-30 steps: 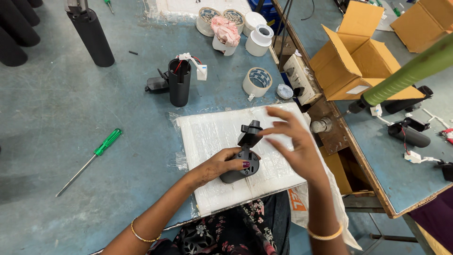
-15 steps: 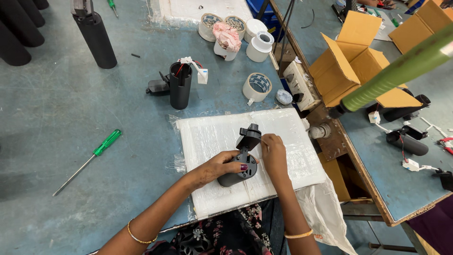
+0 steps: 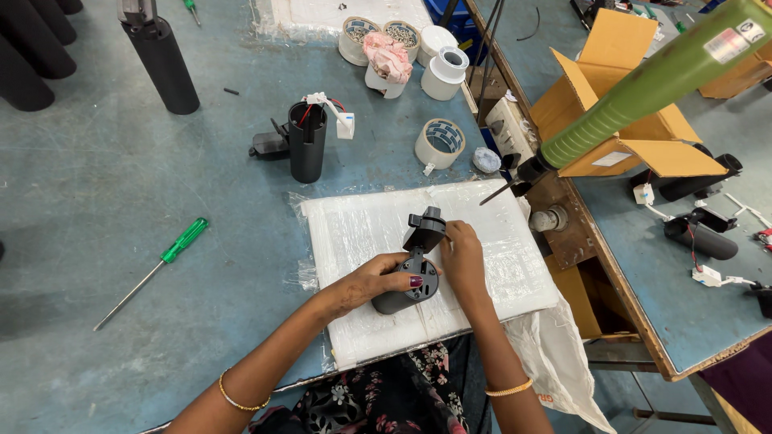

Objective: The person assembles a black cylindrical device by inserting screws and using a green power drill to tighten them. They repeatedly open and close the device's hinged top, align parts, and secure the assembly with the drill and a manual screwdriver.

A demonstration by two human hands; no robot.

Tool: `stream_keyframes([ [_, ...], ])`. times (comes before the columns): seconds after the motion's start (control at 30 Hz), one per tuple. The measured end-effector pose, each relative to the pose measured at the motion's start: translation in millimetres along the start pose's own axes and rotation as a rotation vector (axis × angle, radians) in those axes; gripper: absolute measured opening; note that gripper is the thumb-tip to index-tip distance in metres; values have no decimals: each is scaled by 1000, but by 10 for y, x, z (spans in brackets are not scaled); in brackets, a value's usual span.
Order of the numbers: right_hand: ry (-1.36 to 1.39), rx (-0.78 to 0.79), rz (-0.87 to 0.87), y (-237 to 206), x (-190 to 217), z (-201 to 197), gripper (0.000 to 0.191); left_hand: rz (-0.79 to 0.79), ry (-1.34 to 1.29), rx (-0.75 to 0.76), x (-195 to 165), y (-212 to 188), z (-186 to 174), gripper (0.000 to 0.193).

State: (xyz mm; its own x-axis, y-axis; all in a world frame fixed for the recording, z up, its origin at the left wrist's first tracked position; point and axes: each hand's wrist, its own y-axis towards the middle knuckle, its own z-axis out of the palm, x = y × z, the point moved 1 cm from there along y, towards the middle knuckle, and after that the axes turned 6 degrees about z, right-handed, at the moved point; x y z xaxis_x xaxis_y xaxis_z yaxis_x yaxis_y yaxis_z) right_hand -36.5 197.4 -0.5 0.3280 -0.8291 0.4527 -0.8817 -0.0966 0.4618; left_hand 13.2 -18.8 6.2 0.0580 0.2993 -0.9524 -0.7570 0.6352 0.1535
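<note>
A black cylindrical lamp housing (image 3: pixel 406 285) is held over a white plastic-wrapped pad (image 3: pixel 362 233) at the near edge of the blue surface (image 3: pixel 104 185). The left hand (image 3: pixel 374 281) is wrapped around the housing's body, its fingers closed on it from the left, with the vented end face turned upward. The right hand (image 3: pixel 462 257) is set against the right side of the housing, its fingers narrowed on the black bracket (image 3: pixel 424 229) that stands up from the far end of the housing.

A green-handled screwdriver (image 3: pixel 153 269) is seen lying well to the left of the pad. Just beyond the pad's far edge, a black tube with red and white wires (image 3: pixel 307 141) is stood upright, and a roll of tape (image 3: pixel 440 145) is placed to its right. Farther off, two white cups (image 3: pixel 444 71), a pink cloth (image 3: pixel 389 55) and two more tape rolls (image 3: pixel 376 36) are gathered. A tall black cylinder (image 3: pixel 161 60) is stood at the far left. On the right, an open cardboard box (image 3: pixel 619 104) is set on a second surface, and a green tube (image 3: pixel 659 80) is slanted across the view above it.
</note>
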Motion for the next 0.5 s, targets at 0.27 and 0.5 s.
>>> stream_keyframes([
  [0.27, 77, 15, 101, -26, -2, -40, 19, -40, 9, -22, -71, -23, 31, 70],
  [0.5, 79, -11, 79, -17, -25, -106, 19, -60, 46, -30, -40, -5, 28, 71],
])
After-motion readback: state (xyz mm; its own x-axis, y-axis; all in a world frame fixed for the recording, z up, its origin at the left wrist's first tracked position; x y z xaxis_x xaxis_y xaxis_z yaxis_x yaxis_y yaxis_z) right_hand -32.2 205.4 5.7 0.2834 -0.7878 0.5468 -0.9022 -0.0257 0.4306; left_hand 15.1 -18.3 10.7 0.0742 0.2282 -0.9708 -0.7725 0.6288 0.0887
